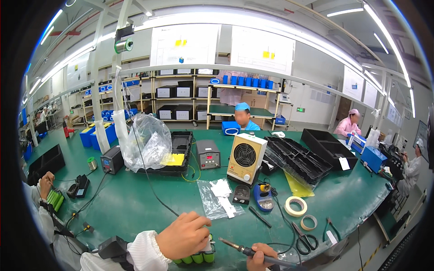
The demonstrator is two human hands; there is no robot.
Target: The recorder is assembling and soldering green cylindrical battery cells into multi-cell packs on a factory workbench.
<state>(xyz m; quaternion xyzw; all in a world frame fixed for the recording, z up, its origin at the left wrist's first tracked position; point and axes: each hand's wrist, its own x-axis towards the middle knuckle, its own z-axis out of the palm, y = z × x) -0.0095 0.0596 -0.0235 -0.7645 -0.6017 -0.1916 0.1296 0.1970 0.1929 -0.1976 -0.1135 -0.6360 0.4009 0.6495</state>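
My right hand (260, 257), at the lower edge, grips a soldering iron (246, 250) whose bare metal tip points up and left. To its left, my left hand (184, 235) is closed above a pack of green cylindrical battery cells (198, 257). A thin dark cord (151, 187) runs down from beneath an overhead wire spool (124, 45) into the curled left fingers. The iron's tip is beside the pack, and I see a small gap between it and the left hand. Part of the pack is hidden by that hand, and something white shows under its fingers.
Scissors (306, 239), pliers (331, 228), tape rolls (295, 206) and a blue iron stand (263, 198) lie to the right. Ahead are a fan unit (246, 158), a soldering station (208, 154) and a plastic bag (219, 198). A co-worker's hand (46, 184) touches green cells at left.
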